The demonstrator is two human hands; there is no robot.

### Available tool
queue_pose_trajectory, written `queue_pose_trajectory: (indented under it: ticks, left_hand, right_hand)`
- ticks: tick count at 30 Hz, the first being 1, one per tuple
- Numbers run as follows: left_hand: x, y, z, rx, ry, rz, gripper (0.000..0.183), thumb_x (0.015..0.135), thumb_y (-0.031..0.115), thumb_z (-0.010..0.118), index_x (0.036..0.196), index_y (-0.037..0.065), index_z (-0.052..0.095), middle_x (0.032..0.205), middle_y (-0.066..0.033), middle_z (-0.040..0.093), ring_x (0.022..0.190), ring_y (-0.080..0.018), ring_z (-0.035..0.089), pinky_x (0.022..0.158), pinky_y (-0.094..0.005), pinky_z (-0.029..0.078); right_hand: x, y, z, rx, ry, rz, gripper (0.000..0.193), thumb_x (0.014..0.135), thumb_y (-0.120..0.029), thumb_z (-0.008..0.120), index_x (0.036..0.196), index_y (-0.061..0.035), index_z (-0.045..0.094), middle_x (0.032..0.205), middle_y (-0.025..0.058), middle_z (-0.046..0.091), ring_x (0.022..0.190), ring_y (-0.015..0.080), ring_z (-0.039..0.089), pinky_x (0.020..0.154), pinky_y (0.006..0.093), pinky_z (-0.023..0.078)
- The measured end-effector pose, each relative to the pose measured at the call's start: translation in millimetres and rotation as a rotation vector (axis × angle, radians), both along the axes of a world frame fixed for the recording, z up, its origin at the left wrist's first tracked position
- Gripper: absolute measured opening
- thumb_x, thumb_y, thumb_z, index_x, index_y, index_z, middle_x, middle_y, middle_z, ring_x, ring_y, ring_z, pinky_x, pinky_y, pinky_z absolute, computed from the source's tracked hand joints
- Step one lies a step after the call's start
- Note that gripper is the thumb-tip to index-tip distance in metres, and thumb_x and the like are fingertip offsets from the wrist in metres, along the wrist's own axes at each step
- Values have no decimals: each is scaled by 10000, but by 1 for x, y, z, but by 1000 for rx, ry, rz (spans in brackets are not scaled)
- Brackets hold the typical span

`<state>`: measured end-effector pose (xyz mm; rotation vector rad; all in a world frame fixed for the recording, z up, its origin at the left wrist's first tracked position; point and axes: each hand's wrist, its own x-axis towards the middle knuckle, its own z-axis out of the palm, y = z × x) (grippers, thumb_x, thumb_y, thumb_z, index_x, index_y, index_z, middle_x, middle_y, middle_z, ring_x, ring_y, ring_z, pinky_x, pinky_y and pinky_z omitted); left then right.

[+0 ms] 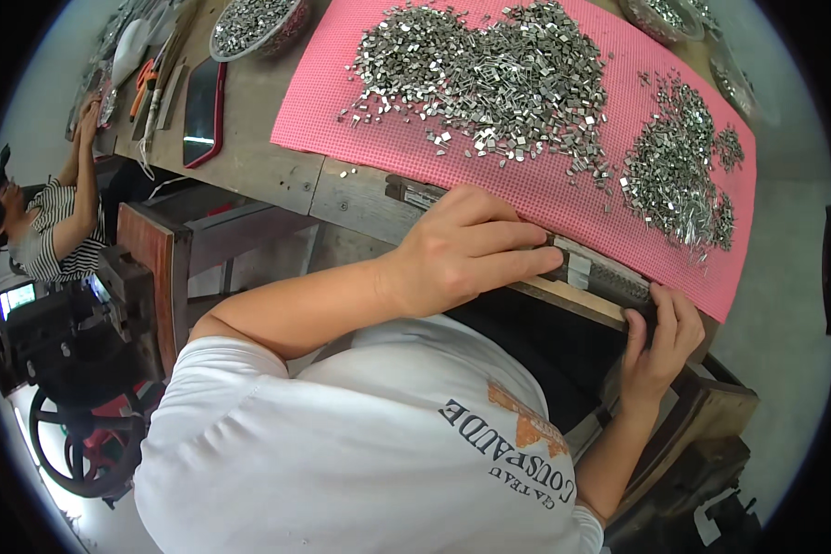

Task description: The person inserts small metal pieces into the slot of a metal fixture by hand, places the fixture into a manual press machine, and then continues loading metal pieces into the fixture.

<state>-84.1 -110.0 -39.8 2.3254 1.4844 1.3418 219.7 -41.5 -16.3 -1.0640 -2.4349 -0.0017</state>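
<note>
A long, narrow dark metal bar point(619, 282) lies along the front edge of the table, with a pale wooden strip point(572, 300) on its near side. My left hand point(466, 249) reaches across the bar, its fingers bent and pressed together. Its fingertips rest beside a small light-grey block point(578, 271); whatever they pinch is hidden. At the bar's right end, my right hand point(660, 346) grips with the thumb in front and the fingers behind. Beyond the bar, a large heap of small shiny metal pieces point(499, 83) covers a pink textured mat point(319, 111).
A smaller metal heap point(674, 166) sits at the mat's right. Clear bowls of pieces point(258, 26) stand at the back. Left of the mat are a phone point(204, 113) and several hand tools point(148, 92). Farther left, a person in stripes point(60, 222) sits near a black handwheel point(78, 439).
</note>
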Motion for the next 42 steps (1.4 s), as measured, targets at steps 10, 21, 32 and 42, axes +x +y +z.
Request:
queue_pose_trajectory:
  ticks: [10,21,32,42]
  left_hand:
    - [-24,2,24,-157,-153,23,340,784,84,852,1121,85,802,1084,-65,764,943,-238,685,810,-346,544]
    - [-109,27,39,-193,201,44,247,713,48,847,938,145,820,937,10,694,938,-221,630,815,-353,518]
    - [-110,37,46,-301,312,-2,131,803,115,800,905,103,718,972,-27,641,983,-262,595,874,-390,486]
    - [-84,34,32,-347,97,217,121,829,114,810,909,77,728,980,-73,635,990,-291,585,885,-403,453]
  right_hand:
    - [-7,9,23,-150,-59,-26,404,856,-127,803,1239,-50,699,1198,100,664,1101,307,623,1024,420,398]
    - [-77,28,50,-163,37,223,252,811,-50,803,1053,-51,736,992,91,696,1007,293,651,957,410,420]
    - [-161,49,27,-104,119,496,128,809,-69,778,914,-105,715,904,6,663,905,214,617,871,398,408]
    - [-179,60,19,-98,-13,512,122,846,-55,751,946,-74,684,927,46,623,885,258,600,813,398,426]
